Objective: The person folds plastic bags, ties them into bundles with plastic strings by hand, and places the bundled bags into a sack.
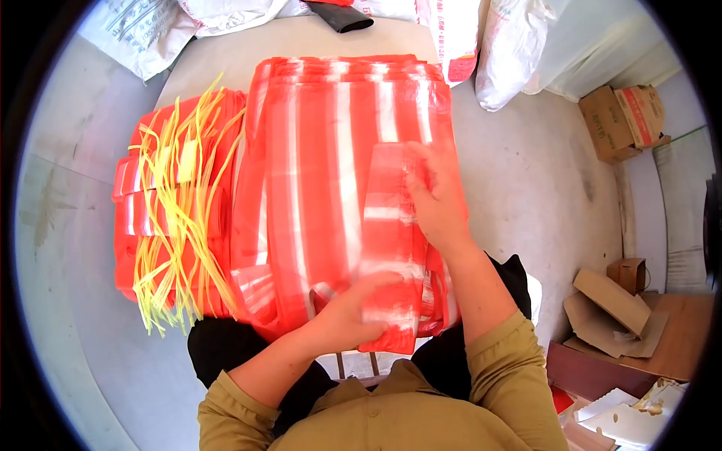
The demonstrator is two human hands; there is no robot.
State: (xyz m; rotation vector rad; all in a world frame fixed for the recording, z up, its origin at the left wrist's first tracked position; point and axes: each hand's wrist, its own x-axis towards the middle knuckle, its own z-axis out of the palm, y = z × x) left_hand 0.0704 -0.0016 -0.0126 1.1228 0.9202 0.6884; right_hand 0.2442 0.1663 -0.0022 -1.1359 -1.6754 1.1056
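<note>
A large stack of red plastic bags with white stripes (316,165) lies in front of me. Over its right side is a narrow folded red bundle (391,195), slightly blurred. My right hand (438,197) grips the upper right edge of this bundle, thumb on top. Near the lower end, my left hand (347,314) rests against the bundle with its thumb and fingers apart. To the left, yellow strips (184,203) lie loosely across smaller folded red bundles (128,218).
White printed sacks (143,34) and a black tube-like item (342,16) are at the top. A cardboard box (620,120) stands at the upper right. An open carton (617,316) sits on a brown surface at the lower right.
</note>
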